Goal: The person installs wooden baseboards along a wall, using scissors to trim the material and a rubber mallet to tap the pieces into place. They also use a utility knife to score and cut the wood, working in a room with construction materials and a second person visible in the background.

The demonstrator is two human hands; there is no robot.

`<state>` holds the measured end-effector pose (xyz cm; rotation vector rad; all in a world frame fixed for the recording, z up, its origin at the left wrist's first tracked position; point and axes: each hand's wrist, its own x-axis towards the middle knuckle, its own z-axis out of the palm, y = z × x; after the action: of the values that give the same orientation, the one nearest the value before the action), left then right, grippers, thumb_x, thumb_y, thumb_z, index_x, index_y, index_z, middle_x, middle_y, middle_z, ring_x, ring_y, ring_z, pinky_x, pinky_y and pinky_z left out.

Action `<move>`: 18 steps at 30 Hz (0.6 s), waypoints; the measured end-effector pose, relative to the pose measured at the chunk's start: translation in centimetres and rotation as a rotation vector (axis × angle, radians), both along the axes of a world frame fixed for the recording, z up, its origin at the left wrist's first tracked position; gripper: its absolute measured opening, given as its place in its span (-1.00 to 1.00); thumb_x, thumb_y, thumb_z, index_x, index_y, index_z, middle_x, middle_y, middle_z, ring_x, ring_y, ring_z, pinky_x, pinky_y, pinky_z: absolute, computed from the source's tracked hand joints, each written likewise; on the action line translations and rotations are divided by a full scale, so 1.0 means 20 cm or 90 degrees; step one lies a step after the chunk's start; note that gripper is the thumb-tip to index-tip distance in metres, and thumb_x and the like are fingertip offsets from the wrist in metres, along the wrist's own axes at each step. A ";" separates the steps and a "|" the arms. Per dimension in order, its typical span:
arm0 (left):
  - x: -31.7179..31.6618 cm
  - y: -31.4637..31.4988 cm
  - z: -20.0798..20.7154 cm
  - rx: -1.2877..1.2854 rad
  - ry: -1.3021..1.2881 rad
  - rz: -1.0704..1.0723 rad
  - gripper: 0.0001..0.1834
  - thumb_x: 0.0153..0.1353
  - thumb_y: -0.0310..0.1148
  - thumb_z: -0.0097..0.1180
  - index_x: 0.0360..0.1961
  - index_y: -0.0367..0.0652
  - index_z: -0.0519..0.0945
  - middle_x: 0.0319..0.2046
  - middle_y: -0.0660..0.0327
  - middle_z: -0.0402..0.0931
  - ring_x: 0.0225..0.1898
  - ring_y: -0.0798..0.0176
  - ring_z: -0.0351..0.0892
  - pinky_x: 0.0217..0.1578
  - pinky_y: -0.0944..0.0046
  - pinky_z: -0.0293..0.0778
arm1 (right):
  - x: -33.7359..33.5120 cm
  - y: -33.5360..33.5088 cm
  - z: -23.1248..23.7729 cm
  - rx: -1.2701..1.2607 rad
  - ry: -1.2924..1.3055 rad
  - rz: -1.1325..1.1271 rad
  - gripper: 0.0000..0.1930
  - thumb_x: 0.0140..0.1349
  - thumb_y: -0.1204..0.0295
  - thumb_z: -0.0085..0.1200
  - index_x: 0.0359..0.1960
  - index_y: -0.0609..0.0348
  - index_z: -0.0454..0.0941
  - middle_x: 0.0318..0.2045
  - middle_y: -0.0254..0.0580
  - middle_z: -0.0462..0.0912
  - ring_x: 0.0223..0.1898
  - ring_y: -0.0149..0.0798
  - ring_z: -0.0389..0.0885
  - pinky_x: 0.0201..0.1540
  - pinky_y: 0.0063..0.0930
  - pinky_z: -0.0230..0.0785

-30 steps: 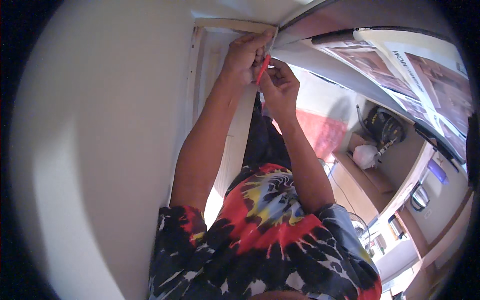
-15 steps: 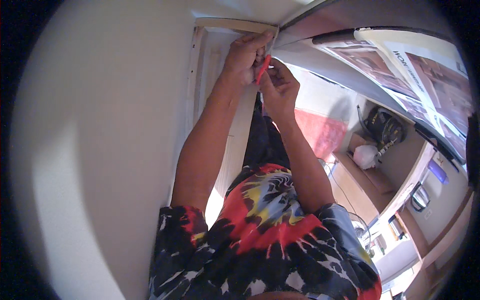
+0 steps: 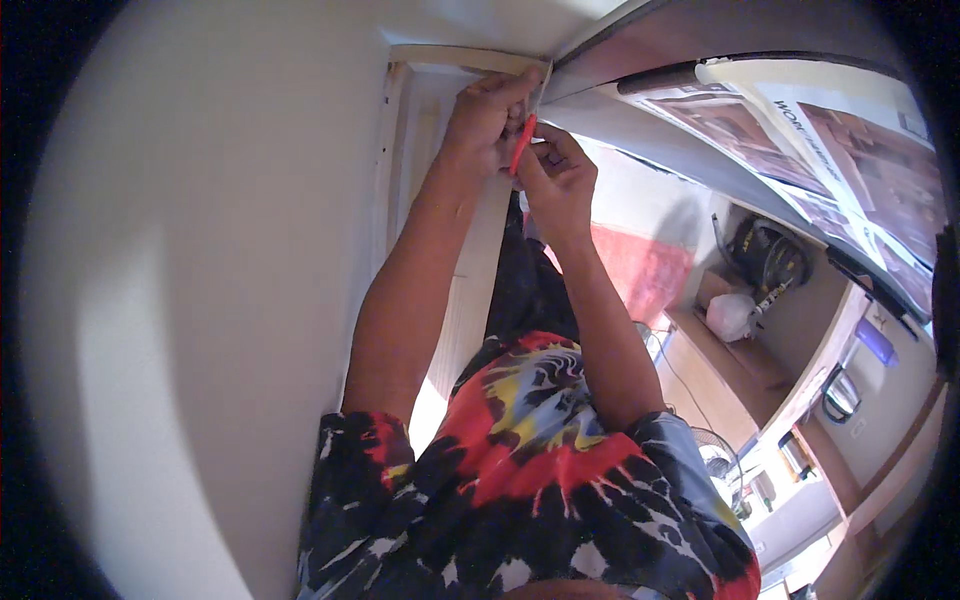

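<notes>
My right hand (image 3: pixel 560 180) is closed around a slim red tool (image 3: pixel 522 145). Its kind is hard to make out, and it points up toward my other hand. Just left of it, my left hand (image 3: pixel 485 120) is closed with its fingertips pinched at the upper right corner of a pale wooden frame (image 3: pixel 455 57). A thin pale strip (image 3: pixel 543 88) shows beside those fingertips. What my left fingers grip is hidden. Both hands are close together, at about the same height.
A smooth pale wall panel (image 3: pixel 220 280) fills the left. At upper right runs a dark edge with a printed poster sheet (image 3: pixel 800 150). Lower right, a wooden shelf (image 3: pixel 725 365) holds a white plastic bag (image 3: pixel 731 316) and a black-yellow machine (image 3: pixel 768 252). A fan (image 3: pixel 718 460) stands below.
Both hands stay in nearly the same place. The red tool and my right hand have shifted slightly down and left, and the pale strip shows more clearly by my left fingertips.
</notes>
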<state>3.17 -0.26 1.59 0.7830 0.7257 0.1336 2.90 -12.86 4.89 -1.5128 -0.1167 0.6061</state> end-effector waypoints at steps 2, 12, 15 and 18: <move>-0.01 0.00 -0.01 -0.027 -0.020 -0.002 -0.70 0.15 -0.16 0.29 -0.58 0.04 0.45 -0.72 0.46 0.28 -0.75 0.50 0.23 -0.75 0.42 0.15 | -0.01 0.00 0.00 0.006 -0.018 -0.004 -0.70 0.16 0.51 0.18 -0.08 0.41 0.54 -0.44 -0.25 0.64 -0.45 -0.50 0.54 -0.40 -0.62 0.38; 0.00 0.00 0.00 -0.075 -0.020 0.014 -0.69 0.15 -0.16 0.28 -0.60 0.04 0.43 -0.71 0.47 0.28 -0.75 0.52 0.23 -0.74 0.41 0.16 | 0.00 -0.02 0.03 -0.020 -0.017 0.017 -0.72 0.17 0.54 0.16 -0.09 0.39 0.55 -0.41 -0.22 0.65 -0.42 -0.47 0.57 -0.38 -0.59 0.40; 0.02 -0.01 0.01 -0.110 -0.024 0.038 -0.65 0.08 -0.29 0.37 -0.67 0.00 0.41 -0.75 0.44 0.25 -0.74 0.51 0.14 -0.70 0.40 0.13 | 0.00 -0.02 0.04 -0.003 0.017 0.015 -0.70 0.16 0.55 0.15 -0.06 0.39 0.53 -0.41 -0.21 0.66 -0.41 -0.46 0.58 -0.35 -0.59 0.41; 0.01 0.01 0.00 -0.055 -0.024 0.001 -0.64 0.09 -0.29 0.37 -0.66 0.02 0.39 -0.76 0.46 0.21 -0.73 0.53 0.12 -0.69 0.41 0.09 | 0.02 -0.03 0.00 -0.007 -0.005 0.028 -0.70 0.16 0.55 0.14 -0.06 0.39 0.51 -0.41 -0.21 0.66 -0.41 -0.45 0.58 -0.34 -0.59 0.41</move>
<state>3.39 -0.03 1.55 0.6962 0.6913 0.1179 3.29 -13.42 4.83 -1.5265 -0.1532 0.6379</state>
